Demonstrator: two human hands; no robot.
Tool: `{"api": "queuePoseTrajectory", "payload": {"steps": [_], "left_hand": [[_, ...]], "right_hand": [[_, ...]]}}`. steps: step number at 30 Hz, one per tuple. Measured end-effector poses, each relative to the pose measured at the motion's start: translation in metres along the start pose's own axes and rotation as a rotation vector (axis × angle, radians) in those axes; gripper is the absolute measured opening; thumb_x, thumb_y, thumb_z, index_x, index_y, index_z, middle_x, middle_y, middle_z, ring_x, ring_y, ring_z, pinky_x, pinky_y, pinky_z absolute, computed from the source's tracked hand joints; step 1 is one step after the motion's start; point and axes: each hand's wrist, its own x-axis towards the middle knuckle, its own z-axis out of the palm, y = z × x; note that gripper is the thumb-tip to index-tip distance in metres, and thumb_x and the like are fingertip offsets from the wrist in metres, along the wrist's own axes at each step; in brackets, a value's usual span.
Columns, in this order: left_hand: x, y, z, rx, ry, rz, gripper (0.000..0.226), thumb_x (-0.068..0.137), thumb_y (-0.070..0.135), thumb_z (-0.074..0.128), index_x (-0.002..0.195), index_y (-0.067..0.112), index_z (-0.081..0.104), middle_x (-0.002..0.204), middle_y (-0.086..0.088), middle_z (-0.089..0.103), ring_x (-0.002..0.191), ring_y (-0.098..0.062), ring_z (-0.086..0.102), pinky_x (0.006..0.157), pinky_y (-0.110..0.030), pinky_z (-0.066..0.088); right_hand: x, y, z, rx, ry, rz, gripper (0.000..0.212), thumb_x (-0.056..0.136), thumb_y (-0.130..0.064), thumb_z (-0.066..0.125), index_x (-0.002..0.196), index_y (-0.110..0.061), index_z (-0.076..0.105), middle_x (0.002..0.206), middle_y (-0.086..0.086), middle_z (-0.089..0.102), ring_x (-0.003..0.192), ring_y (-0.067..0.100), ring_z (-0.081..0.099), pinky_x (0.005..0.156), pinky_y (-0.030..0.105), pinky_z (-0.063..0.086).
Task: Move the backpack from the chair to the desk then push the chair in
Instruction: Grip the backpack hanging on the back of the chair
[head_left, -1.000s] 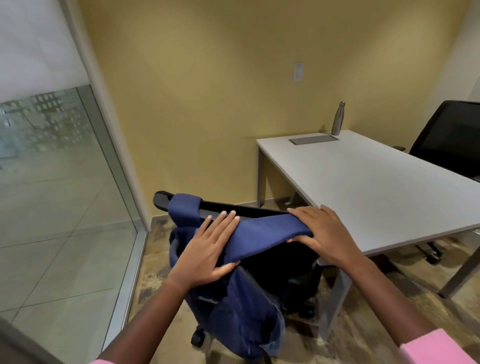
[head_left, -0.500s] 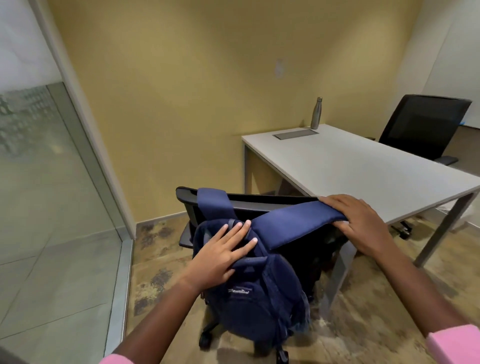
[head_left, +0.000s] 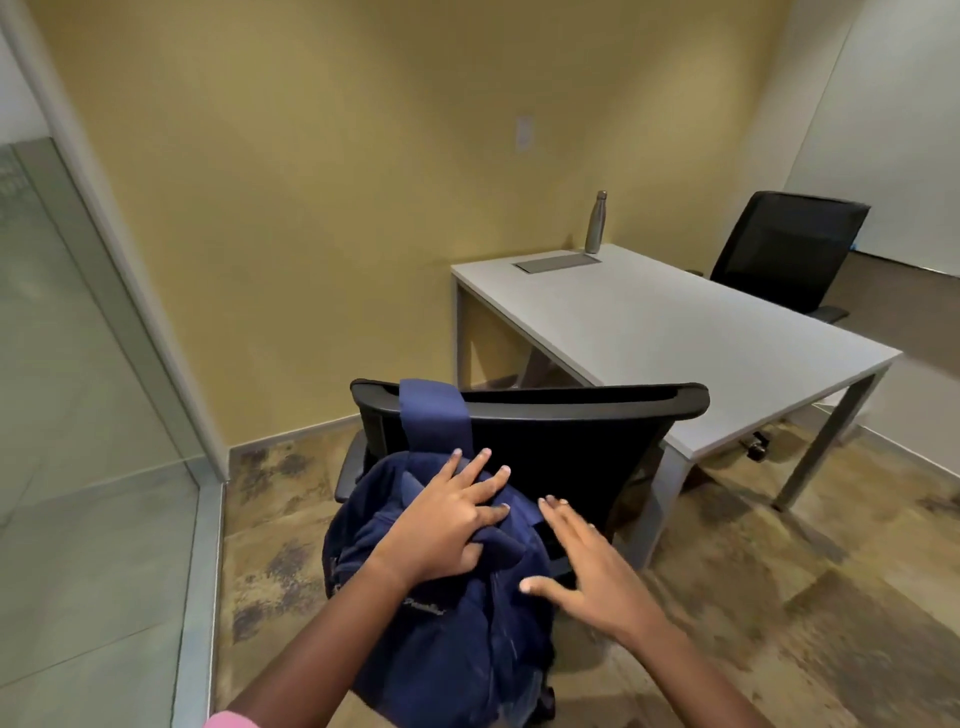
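Observation:
A navy blue backpack hangs behind the black office chair, one strap still looped over the left end of the backrest's top edge. My left hand presses on the top of the backpack, thumb pinching a fold of fabric there. My right hand hovers open just right of the bag, fingers spread, holding nothing. The white desk stands beyond the chair to the right.
A steel bottle and a grey cable flap are at the desk's far end. A second black chair stands behind the desk. A glass wall runs along the left. Yellow wall ahead.
The right strap has come off the backrest. My right hand left it and moved down beside the bag. My left hand shifted onto the bag's top.

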Motion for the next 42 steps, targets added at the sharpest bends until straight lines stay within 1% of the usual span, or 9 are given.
{"api": "queuePoseTrajectory", "payload": {"steps": [4,8,12,19,27,31,35,38,42], "left_hand": [[0.000,0.003,-0.001,-0.032,0.005,0.022,0.052,0.081,0.017,0.048,0.133,0.015,0.048,0.154,-0.008,0.027,0.146,-0.034,0.001,0.117,-0.050,-0.008],[0.002,0.009,0.001,-0.035,0.131,0.052,0.046,0.068,0.009,0.060,0.114,0.009,0.064,0.134,-0.016,0.055,0.133,-0.053,0.027,0.107,-0.069,0.011],[0.009,0.010,-0.002,0.018,0.239,0.067,0.044,0.072,0.022,0.065,0.116,0.014,0.064,0.126,-0.010,0.063,0.130,-0.042,0.041,0.106,-0.059,0.019],[0.023,-0.029,-0.039,-0.326,0.560,-0.200,0.046,0.093,0.022,0.042,0.138,0.011,0.039,0.127,-0.013,0.056,0.123,-0.018,0.040,0.108,-0.023,0.022],[0.066,-0.048,-0.055,-0.469,0.111,-0.162,0.039,0.099,0.033,0.031,0.132,0.023,0.049,0.141,-0.001,0.050,0.126,-0.014,0.043,0.087,-0.004,0.019],[0.094,-0.048,-0.058,-0.585,-0.067,-0.172,0.040,0.097,0.042,0.032,0.130,0.027,0.049,0.141,0.001,0.050,0.126,-0.016,0.044,0.096,-0.017,0.026],[0.109,-0.051,-0.059,-0.698,-0.140,-0.167,0.040,0.097,0.044,0.029,0.124,0.024,0.051,0.133,-0.006,0.054,0.120,-0.022,0.048,0.101,-0.032,0.033],[0.114,-0.056,-0.058,-0.733,-0.151,-0.132,0.039,0.098,0.041,0.028,0.120,0.021,0.053,0.127,-0.006,0.056,0.116,-0.021,0.049,0.101,-0.033,0.033],[0.114,-0.063,-0.052,-0.819,-0.046,-0.064,0.030,0.098,0.035,0.037,0.111,0.018,0.058,0.107,0.002,0.057,0.103,-0.015,0.052,0.096,-0.031,0.038]], "right_hand": [[0.025,-0.029,0.022,0.147,0.090,0.025,0.108,0.066,-0.066,0.061,0.147,-0.020,0.006,0.156,-0.005,0.014,0.143,0.008,0.004,0.118,0.038,0.010],[0.030,-0.025,0.028,0.272,0.301,0.065,0.066,0.075,-0.026,0.068,0.135,-0.016,0.041,0.134,0.002,0.055,0.122,0.020,0.052,0.095,0.024,0.041],[0.036,-0.013,0.020,0.317,0.401,0.165,0.037,0.074,-0.008,0.067,0.110,-0.015,0.063,0.096,0.008,0.074,0.092,0.028,0.067,0.073,0.028,0.046],[0.038,0.023,0.000,0.398,0.378,0.295,0.024,0.071,-0.018,0.072,0.095,-0.018,0.070,0.085,0.009,0.075,0.085,0.030,0.068,0.066,0.030,0.045],[0.019,0.045,-0.009,0.458,0.357,0.410,0.022,0.074,-0.017,0.071,0.096,-0.019,0.068,0.088,0.014,0.073,0.088,0.035,0.066,0.073,0.040,0.050],[0.009,0.052,-0.014,0.456,0.340,0.449,0.024,0.077,-0.012,0.069,0.101,-0.012,0.067,0.090,0.017,0.069,0.091,0.034,0.064,0.077,0.039,0.047],[0.002,0.056,-0.016,0.478,0.407,0.560,0.018,0.081,-0.008,0.063,0.097,-0.016,0.065,0.090,0.019,0.066,0.093,0.037,0.061,0.083,0.044,0.047],[0.003,0.058,-0.010,0.487,0.386,0.682,0.020,0.086,0.012,0.046,0.102,0.007,0.058,0.093,0.027,0.055,0.106,0.051,0.052,0.094,0.049,0.036],[0.000,0.044,-0.012,0.451,0.452,0.728,0.019,0.088,0.002,0.050,0.099,0.011,0.062,0.104,0.034,0.063,0.103,0.042,0.058,0.084,0.039,0.038]]}}
